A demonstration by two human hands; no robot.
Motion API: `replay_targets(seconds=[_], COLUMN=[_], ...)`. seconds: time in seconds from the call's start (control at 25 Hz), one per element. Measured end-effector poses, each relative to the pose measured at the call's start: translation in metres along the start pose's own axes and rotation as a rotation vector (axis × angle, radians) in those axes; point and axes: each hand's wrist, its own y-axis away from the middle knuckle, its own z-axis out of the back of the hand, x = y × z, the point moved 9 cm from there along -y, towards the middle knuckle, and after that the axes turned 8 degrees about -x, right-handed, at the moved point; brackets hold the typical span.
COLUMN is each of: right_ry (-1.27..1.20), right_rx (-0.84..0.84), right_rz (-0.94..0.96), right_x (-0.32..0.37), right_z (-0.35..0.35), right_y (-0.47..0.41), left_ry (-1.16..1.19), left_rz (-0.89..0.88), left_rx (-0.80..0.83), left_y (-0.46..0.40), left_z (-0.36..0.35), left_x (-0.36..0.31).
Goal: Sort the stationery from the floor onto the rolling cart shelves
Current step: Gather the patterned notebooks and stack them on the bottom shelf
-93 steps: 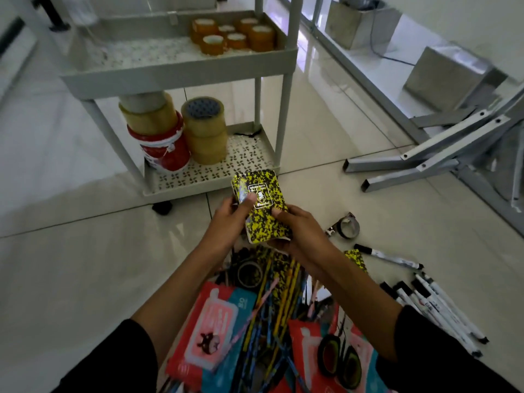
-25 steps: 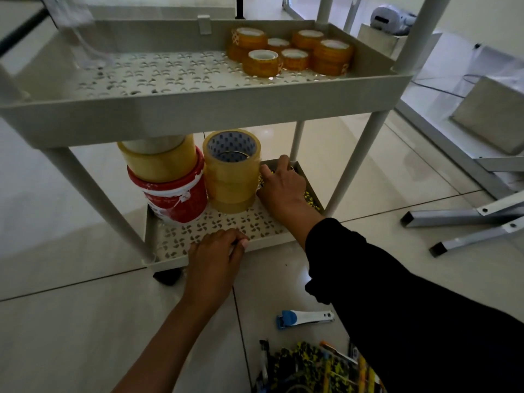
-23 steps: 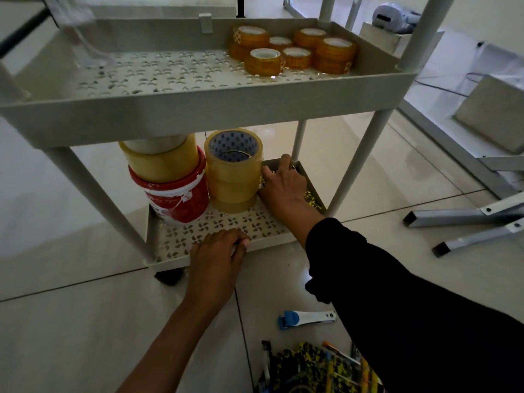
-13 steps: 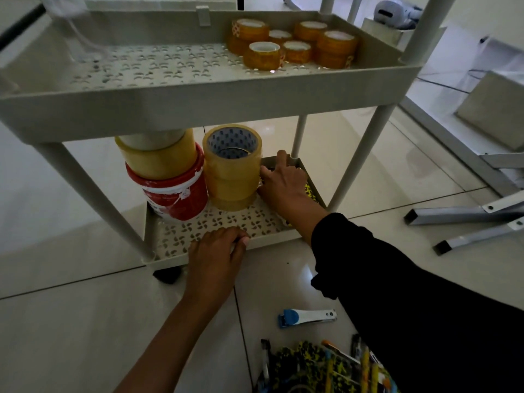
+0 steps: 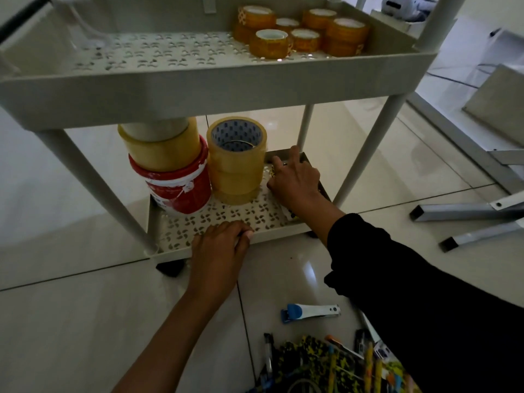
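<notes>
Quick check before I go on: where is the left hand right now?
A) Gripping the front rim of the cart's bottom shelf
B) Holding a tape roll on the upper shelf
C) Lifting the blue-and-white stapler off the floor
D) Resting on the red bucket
A: the left hand curls over the front rim of the bottom shelf, while the stapler lies untouched on the floor.

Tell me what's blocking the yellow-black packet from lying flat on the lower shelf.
Nothing visible. The right hand presses the yellow-black packet onto the lower shelf, right of the clear tape stack; the hand covers most of the packet.
</notes>
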Motion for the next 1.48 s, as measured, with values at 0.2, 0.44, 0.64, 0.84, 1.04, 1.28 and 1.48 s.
replay_targets(seconds=[0.2,0.44,0.64,0.84,1.04,1.28,1.48], right_ry=[-0.16,-0.123,-0.068,-0.077,-0.108,-0.125,-0.246], right_rx=[-0.03,-0.092,-0.077,-0.065,-0.058,-0.024,-0.002], right_rz=[-0.021,0.018,0.036,0.006,-0.03,-0.058,0.019], right_x=[-0.011,-0.01,-0.008,-0.012,-0.016,-0.013,-0.002], right_z=[0.012,0.02,0.014,0.008,0.005,0.007,0.034], right_y=[0.018,0.013,0.015,0.02,0.025,0.032,0.063], left_ry=[-0.006,0.024,0.026,0.016,0.015,0.02,-0.006], left_rz=[-0.009,-0.007,-0.01,0.0,0.004,0.028,0.087], left_rx=[-0.005,0.001,-0.005,0.014,0.008,0.008,0.089], left_y=[0.0,0.0,-0.001,0.0,0.0,0.0,-0.002], left_z=[0.002,0.0,0.001,0.002,0.003,0.006,0.002], left_x=[-0.003,-0.001,-0.003,-0.004,-0.004,-0.005,-0.003])
